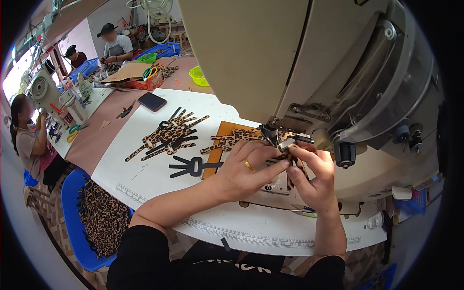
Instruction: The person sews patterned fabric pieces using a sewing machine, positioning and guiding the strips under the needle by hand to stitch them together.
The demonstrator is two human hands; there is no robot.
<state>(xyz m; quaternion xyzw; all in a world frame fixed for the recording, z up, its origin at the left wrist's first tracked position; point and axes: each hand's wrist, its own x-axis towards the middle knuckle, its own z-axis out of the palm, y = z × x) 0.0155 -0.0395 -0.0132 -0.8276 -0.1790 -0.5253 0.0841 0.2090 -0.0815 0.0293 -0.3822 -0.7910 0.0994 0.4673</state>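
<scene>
R hand [316, 176]: thumb & index pinched on 1 leopard-print strip [291, 159], located under sewing machine head [251, 58]. L hand [244, 169]: fingers curled in at same strip, 1 ring [249, 165] worn; fingertips partly hidden, can't tell if gripping. Adj. to L hand: 1 bunch of leopard strips [227, 142], partly over 1 orange board [225, 128]; 1 black strap piece [193, 166], fanned ends to L. Beyond: 1 heap of strips [166, 137], no. of strips uncountable due to overlap; 1 phone [152, 101]. Surface: white tabletop [121, 162], 1 printed scale [227, 234] along curved front edge, forearms across it. Below L edge: 1 blue basket [72, 220] w/ leopard pieces [104, 217], too many to count. Room: 3 other persons, approx. L & far L, at work tables. Clearance: tight at hands, machine head close above; wider on L side of tabletop.
</scene>
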